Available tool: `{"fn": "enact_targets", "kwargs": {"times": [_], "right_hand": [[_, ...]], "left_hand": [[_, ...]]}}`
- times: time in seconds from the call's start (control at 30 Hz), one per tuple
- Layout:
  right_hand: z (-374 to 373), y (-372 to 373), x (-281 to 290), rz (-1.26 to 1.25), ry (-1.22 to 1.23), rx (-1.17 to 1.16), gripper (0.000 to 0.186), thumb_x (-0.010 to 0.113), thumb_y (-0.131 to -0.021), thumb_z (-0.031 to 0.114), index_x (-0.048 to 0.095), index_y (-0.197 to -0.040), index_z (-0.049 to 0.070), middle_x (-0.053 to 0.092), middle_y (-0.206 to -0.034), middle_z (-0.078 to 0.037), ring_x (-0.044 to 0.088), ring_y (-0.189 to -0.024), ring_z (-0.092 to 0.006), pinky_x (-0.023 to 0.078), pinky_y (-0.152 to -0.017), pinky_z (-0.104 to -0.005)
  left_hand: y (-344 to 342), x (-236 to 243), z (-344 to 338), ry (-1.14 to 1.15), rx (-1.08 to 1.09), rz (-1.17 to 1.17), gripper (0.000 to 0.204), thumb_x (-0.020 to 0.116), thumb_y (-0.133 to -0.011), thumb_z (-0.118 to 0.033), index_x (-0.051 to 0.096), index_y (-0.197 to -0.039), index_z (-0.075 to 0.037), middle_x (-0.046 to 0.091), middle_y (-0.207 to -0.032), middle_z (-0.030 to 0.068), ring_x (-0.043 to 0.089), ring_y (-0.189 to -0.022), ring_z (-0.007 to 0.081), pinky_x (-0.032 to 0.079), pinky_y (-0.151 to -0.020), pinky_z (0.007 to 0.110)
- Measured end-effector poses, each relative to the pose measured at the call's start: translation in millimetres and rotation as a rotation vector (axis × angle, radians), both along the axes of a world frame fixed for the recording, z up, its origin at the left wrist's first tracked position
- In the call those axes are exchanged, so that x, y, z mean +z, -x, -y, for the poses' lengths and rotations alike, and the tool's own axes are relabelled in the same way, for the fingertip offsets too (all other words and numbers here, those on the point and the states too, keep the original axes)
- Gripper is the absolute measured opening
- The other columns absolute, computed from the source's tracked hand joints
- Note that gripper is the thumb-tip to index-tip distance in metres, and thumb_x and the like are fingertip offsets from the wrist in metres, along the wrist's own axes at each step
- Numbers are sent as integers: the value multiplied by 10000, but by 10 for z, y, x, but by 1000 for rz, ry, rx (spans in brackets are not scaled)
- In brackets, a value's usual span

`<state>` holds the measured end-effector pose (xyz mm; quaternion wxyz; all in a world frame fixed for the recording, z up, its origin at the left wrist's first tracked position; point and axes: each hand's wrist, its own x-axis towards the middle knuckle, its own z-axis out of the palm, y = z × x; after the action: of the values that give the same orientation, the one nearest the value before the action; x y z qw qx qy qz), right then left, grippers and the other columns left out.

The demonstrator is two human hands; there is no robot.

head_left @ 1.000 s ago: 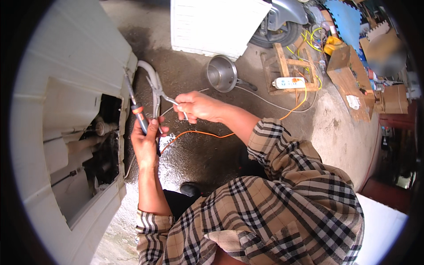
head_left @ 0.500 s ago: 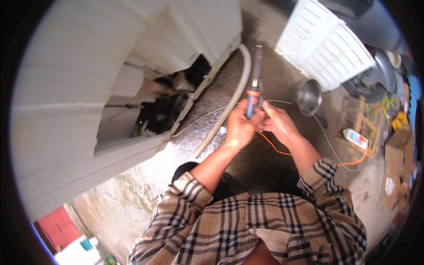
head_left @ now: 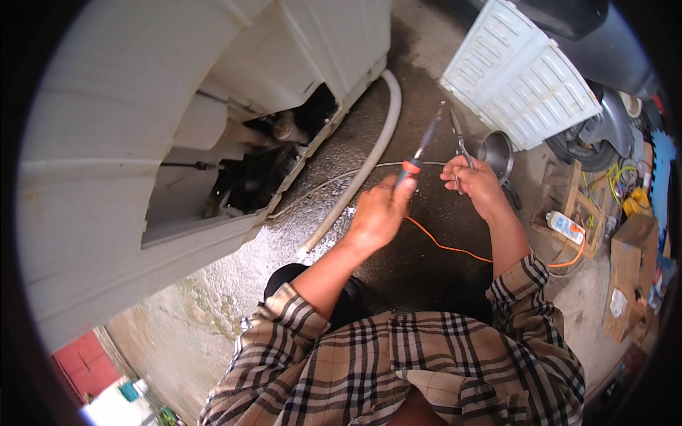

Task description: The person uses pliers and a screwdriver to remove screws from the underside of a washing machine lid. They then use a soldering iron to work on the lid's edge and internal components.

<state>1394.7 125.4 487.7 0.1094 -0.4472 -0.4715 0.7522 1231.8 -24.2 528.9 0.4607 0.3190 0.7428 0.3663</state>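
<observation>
My left hand (head_left: 380,216) is closed around the dark handle of a soldering iron (head_left: 410,169) with an orange collar. Its metal barrel points up and away, and an orange cord (head_left: 447,246) runs from near this hand to the right. In my right hand (head_left: 479,186) is a slim pair of metal scissors (head_left: 461,145), blades pointing away. The two hands are apart, above the wet floor. To their left is a large white washing-machine-like housing (head_left: 92,184). Its underside opening shows dark parts and a pipe stub (head_left: 288,129). Neither tool touches it.
A grey hose (head_left: 380,145) curves along the wet concrete floor beside the housing. Ahead right stand a white ribbed panel (head_left: 522,78) and a metal pan (head_left: 497,153). Further right are a wooden stool (head_left: 558,188), a white bottle (head_left: 566,226) and a cardboard box (head_left: 631,266).
My hands were together around the soldering iron; now they have separated. The right has moved right and away with the scissors, and the iron's tip has tilted to the right.
</observation>
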Motion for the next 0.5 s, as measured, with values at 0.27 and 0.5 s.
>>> {"fn": "enact_targets", "kwargs": {"times": [0.27, 0.5], "right_hand": [[-125, -299, 119, 235, -951, 229, 139, 483, -914, 99, 557, -902, -18, 502, -934, -127, 533, -834, -290, 428, -759, -355], [-12, -270, 199, 295, -997, 330, 202, 510, -911, 145, 550, -962, -46, 475, -1063, -158, 531, -904, -351, 431, -783, -402]], "left_hand": [[208, 36, 106, 83, -110, -495, 318, 545, -901, -352, 603, -972, -47, 589, -610, 188, 606, -631, 390, 457, -594, 452], [170, 102, 112, 85, -81, -622, 300, 615, -853, -341, 616, -912, -46, 605, -642, 199, 609, -625, 390, 464, -574, 448]]}}
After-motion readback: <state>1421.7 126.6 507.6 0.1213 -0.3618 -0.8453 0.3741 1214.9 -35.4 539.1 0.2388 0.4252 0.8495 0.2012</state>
